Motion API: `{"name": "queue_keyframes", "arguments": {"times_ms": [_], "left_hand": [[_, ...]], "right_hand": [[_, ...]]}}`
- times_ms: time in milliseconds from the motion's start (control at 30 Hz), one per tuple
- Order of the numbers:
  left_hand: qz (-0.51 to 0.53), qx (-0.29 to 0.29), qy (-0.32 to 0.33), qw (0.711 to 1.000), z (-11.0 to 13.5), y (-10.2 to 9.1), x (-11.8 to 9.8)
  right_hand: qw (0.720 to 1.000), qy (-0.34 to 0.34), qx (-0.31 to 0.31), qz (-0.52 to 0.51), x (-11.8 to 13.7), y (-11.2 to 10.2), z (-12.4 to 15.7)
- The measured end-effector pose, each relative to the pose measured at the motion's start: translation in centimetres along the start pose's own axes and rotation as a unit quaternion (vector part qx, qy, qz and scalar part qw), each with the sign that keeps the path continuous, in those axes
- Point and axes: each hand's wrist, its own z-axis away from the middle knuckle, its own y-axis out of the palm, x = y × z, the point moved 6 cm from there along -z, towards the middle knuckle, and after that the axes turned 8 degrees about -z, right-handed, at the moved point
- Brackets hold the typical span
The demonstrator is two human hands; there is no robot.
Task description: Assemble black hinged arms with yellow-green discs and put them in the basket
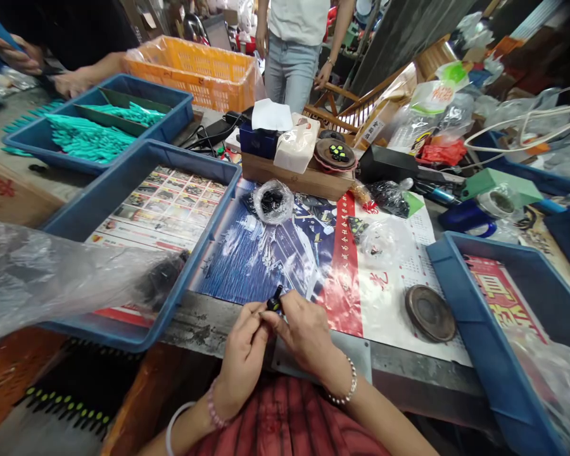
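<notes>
Both of my hands meet at the front edge of the table, pinched round a small black part with a yellow-green spot [274, 303]. My left hand [245, 345] has its fingers closed at the part's lower left side. From the right, my right hand [304, 326] grips the same part between thumb and fingers. A short black stub points up from it; the rest is hidden by my fingertips. Beyond the hands, a clear plastic bag of small black pieces [273, 201] stands rolled open on a poster [247, 266] of a ship.
Blue trays flank me at left [204, 240] and right [479, 323]. A round dark dish [430, 313] lies on the poster. Behind stands a wooden block [294, 177]; teal pieces [90, 138] fill a far tray. Co-workers are at far left and behind the table.
</notes>
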Motion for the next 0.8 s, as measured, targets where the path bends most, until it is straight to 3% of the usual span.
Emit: {"name": "queue_keyframes", "arguments": {"times_ms": [133,300,433,600,800], "left_hand": [[-0.021,0.004,0.005,1.0,0.6,0.6,0.4],[-0.022,-0.002,0.001,1.0,1.0,1.0,1.1],[-0.016,0.003,0.002,1.0,1.0,0.9,1.1],[-0.002,0.0,-0.001,1.0,1.0,0.7,1.1],[-0.014,-0.015,-0.016,1.0,1.4,1.0,2.2]], "right_hand": [[0.999,0.035,0.012,0.012,0.2,1.3,0.2],[0.978,0.15,0.066,-0.127,-1.0,2.8,0.3],[0.972,0.141,0.089,-0.166,-1.1,2.6,0.2],[0.967,0.178,0.053,-0.172,-1.1,2.3,0.4],[0.927,0.211,0.124,-0.285,-1.5,3.9,0.2]]}}
